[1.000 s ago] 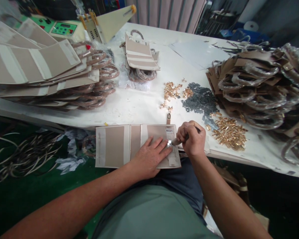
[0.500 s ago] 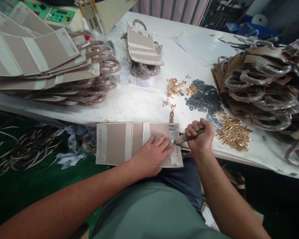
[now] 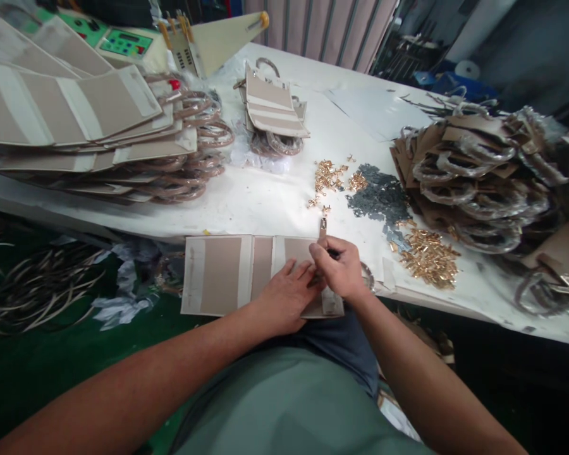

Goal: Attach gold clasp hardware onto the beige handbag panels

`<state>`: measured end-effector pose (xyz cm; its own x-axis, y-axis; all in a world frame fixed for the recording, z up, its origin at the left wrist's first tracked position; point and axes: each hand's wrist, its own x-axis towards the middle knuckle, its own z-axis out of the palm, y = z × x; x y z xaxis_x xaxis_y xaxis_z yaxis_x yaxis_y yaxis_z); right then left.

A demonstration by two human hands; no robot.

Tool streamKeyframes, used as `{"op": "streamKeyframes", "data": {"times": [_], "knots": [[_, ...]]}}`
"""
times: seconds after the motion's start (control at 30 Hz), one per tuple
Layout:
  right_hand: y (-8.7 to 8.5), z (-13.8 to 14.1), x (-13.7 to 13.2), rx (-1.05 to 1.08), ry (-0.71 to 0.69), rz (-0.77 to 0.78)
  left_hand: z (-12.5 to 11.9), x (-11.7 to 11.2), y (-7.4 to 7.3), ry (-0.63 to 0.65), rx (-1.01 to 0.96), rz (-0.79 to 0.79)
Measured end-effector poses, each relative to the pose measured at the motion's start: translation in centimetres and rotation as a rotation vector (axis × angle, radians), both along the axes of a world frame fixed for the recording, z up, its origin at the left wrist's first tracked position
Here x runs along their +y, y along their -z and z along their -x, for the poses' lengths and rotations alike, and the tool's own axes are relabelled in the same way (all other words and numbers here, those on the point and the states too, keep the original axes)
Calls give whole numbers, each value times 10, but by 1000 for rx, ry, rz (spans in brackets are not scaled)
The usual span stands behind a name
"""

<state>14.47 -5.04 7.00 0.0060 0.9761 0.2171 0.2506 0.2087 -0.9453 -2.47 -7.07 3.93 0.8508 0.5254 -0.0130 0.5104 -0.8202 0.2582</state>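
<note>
A beige bag panel [image 3: 218,272] with pale strips lies flat at the table's front edge, over my lap. My left hand [image 3: 287,294] rests on its right part, palm down and fingers stretched out. My right hand [image 3: 341,265] is closed above the panel's right end, touching or very near my left fingertips. It grips a hand tool whose dark end [image 3: 332,254] peeks out at the fist; the rest is hidden. A short strap with a metal piece [image 3: 323,224] sticks out past the panel's far edge. Part of a bag handle [image 3: 368,275] shows right of my right hand.
Stacked beige bag panels [image 3: 95,107] with wrapped handles stand at left; brown bag pieces [image 3: 478,164] are heaped at right. Gold fittings [image 3: 429,259], more gold pieces [image 3: 329,175] and dark metal plates [image 3: 377,196] lie between. A control box [image 3: 126,41] stands behind.
My right hand has moved left and inward over the panel's end, turning so that the tool's handle is mostly hidden. My left hand stays on the panel. The view has shifted slightly.
</note>
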Motion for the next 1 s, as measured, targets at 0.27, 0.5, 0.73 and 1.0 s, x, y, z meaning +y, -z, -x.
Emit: {"op": "streamKeyframes", "data": {"times": [0.27, 0.5, 0.73, 1.0], "knots": [[-11, 10, 13, -60, -114, 78, 3, -2, 2, -18, -53, 10], [-8, 11, 6, -242, -246, -33, 0, 0, 1, -22, -91, 2], [-8, -19, -2, 330, -62, -23, 6, -2, -1, 1, -35, 12], [-8, -9, -11, 327, 48, -113, 4, -2, 2, 8, -8, 10]]}}
